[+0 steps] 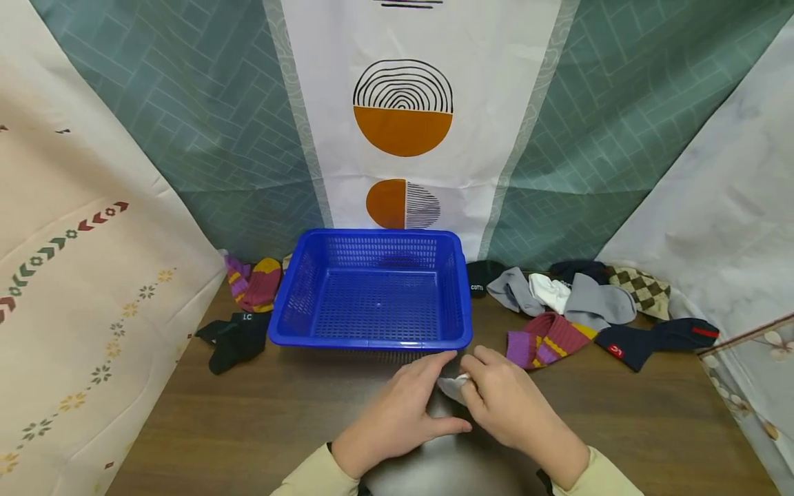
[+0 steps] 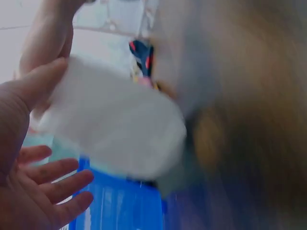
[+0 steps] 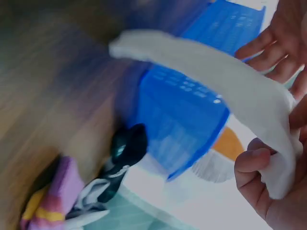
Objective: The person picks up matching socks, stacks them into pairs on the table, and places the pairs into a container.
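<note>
While the right hand [image 1: 501,396] pinches one end of a white sock [image 3: 206,62], left hand [image 1: 402,408] alongside, fingers spread. Advisable: support its free end, keeping fabric untwisted.

This is a small nook walled with hanging cloth around a wood-grain surface [image 1: 211,434]. A green-and-white backdrop [image 1: 229,124] printed with orange half-circles [image 1: 403,131] hangs behind, a cream patterned cloth [image 1: 80,165] on the left, a pale cloth [image 1: 738,227] on the right. Socks [image 1: 552,339] and a blue plastic basket [image 1: 372,343] look household, though whether this is a home or a studio cannot be told.
</note>
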Demonstrator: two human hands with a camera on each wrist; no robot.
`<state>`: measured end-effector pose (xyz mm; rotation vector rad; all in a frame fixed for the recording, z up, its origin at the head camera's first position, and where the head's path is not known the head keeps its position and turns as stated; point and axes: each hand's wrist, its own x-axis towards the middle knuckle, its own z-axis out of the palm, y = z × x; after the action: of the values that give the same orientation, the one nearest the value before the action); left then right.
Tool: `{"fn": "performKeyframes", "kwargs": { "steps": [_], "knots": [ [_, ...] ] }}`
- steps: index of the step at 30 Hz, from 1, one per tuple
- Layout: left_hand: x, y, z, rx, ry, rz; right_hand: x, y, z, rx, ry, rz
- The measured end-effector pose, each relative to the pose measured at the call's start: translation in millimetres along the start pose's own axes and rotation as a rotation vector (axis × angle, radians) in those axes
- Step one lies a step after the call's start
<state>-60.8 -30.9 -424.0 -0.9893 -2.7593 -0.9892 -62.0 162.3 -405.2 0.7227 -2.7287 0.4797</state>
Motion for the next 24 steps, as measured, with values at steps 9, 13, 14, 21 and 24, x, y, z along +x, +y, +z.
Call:
{"fn": "performKeyframes", "kwargs": {
  "steps": [9, 13, 14, 21, 24],
  "knots": [
    [7.5, 4.4, 12.7, -0.143, 0.064, -0.010, 0.2, -10.5, -3.7, 0.083, 0.009, -0.086],
    [5.5, -1.8, 10.0, -0.152, 0.106, 0.001, 1.2, -10.0, -5.0, 0.105, 0.018, -0.133],
    [4.6, -3.5, 8.8, -0.156, 0.117, 0.005, 1.6, -9.1, -5.5, 0.111, 0.025, -0.141],
    [-1.7, -15.2, -4.1, -0.172, 0.149, -0.059, -0.4, 1.2, -9.5, 0.237, 0.071, -0.163],
    [-3.7, -20.3, -10.6, -0.169, 0.141, -0.097, -2.0, 4.9, -9.2, 0.308, 0.087, -0.161]
  ]
}}
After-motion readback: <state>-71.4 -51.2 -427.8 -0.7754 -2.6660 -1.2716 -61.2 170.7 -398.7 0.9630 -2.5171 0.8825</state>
